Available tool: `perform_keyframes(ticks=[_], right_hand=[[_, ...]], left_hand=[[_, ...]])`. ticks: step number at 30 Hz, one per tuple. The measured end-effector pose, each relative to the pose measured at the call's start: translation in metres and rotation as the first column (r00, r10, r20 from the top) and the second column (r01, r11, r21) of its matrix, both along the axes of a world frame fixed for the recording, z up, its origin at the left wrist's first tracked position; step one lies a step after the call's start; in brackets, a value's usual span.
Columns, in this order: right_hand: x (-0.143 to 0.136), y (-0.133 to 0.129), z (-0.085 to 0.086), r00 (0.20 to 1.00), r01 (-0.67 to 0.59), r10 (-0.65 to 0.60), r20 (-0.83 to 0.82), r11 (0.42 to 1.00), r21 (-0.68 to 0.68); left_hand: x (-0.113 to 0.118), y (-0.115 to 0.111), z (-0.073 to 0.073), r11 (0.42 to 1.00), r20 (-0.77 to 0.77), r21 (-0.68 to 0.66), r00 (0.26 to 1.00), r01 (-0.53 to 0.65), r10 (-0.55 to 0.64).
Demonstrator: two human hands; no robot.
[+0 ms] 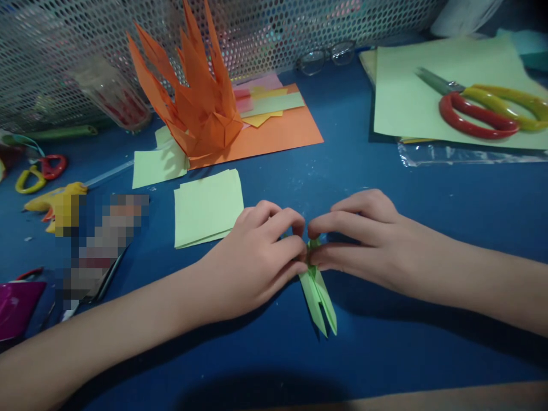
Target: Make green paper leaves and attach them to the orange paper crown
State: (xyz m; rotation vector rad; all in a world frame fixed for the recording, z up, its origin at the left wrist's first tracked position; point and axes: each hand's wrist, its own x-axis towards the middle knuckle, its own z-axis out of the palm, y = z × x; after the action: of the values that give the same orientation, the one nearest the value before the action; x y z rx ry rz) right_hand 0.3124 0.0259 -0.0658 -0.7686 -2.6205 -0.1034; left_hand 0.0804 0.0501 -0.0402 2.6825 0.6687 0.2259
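A narrow folded green paper piece (pixel 319 299) lies on the blue table, its two pointed ends toward me. My left hand (pixel 268 251) pinches its upper part from the left, fingers curled. From the right, my right hand (pixel 363 237) grips the same upper part between thumb and fingers. The fingertips of both hands nearly meet there and hide some of the folds. Square green sheets (pixel 208 208) lie stacked just beyond my left hand. Behind them stands an orange folded-paper model (pixel 205 108) with tall spikes.
Red-and-yellow scissors (pixel 479 108) rest on large green sheets (pixel 411 85) at the back right. Glasses (pixel 327 57) lie near the mesh panel (pixel 265 34). A yellow glue gun (pixel 64 202), a second scissors (pixel 43 171) and a jar (pixel 113 100) are at left.
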Motion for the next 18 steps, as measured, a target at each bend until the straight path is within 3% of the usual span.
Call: perform_keyframes(ticks=[3, 7, 14, 18], right_hand=[[0.000, -0.005, 0.002, 1.000, 0.008, -0.009, 0.020, 0.998, 0.062], [-0.002, -0.009, 0.002, 0.999, -0.004, 0.000, 0.039, 0.995, 0.100], [-0.006, -0.010, 0.006, 0.993, 0.024, -0.047, 0.106, 0.978, 0.205], [-0.006, -0.011, 0.008, 0.988, 0.030, -0.067, 0.142, 0.969, 0.245]], left_hand=[[0.001, -0.003, -0.001, 0.998, 0.044, 0.021, 0.998, -0.056, 0.055], [0.005, -0.003, -0.003, 0.994, 0.070, -0.049, 0.992, -0.099, 0.102], [0.010, -0.007, 0.004, 0.965, -0.014, -0.190, 0.983, -0.181, 0.182], [0.011, -0.010, 0.009, 0.963, -0.056, -0.209, 0.986, -0.167, 0.159]])
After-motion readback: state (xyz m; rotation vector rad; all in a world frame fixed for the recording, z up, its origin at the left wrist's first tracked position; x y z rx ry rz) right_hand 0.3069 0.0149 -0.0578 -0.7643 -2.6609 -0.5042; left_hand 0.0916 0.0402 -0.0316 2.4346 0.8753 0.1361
